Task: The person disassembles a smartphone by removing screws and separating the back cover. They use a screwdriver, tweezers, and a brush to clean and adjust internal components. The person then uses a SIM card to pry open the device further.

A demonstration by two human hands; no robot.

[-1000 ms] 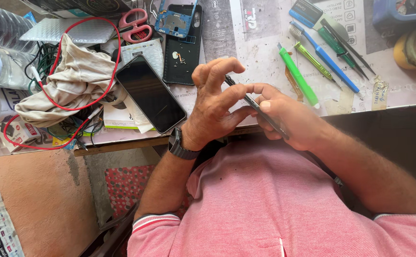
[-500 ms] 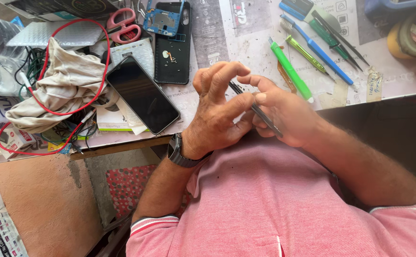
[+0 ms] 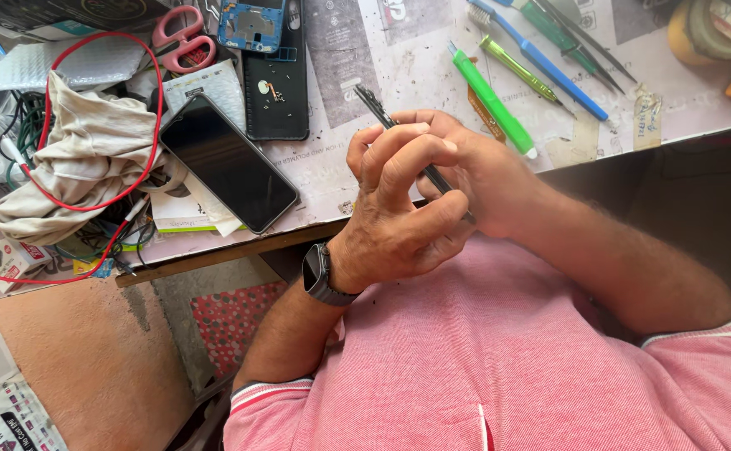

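My left hand (image 3: pixel 399 217), with a dark watch (image 3: pixel 319 276) on the wrist, and my right hand (image 3: pixel 487 179) are closed together around a thin dark flat object (image 3: pixel 374 104). I hold it above the table's front edge, over my pink shirt. Its upper end sticks out past my fingers toward the table; the lower end is hidden between my palms. My left fingers curl over the middle of it, and my right hand backs it from behind.
On the table (image 3: pixel 399 58) lie a black phone (image 3: pixel 228 163), an opened phone back (image 3: pixel 275 83), a blue phone frame (image 3: pixel 251 25), pink scissors (image 3: pixel 180 38), a cloth (image 3: pixel 81 159) ringed by red cable (image 3: pixel 144 92), green (image 3: pixel 491 100) and blue tools (image 3: pixel 541 58), and tape rolls (image 3: pixel 704 33).
My left fingers have closed down over the thin object, and its upper end now shows further past them. The hands stay together at the table edge.
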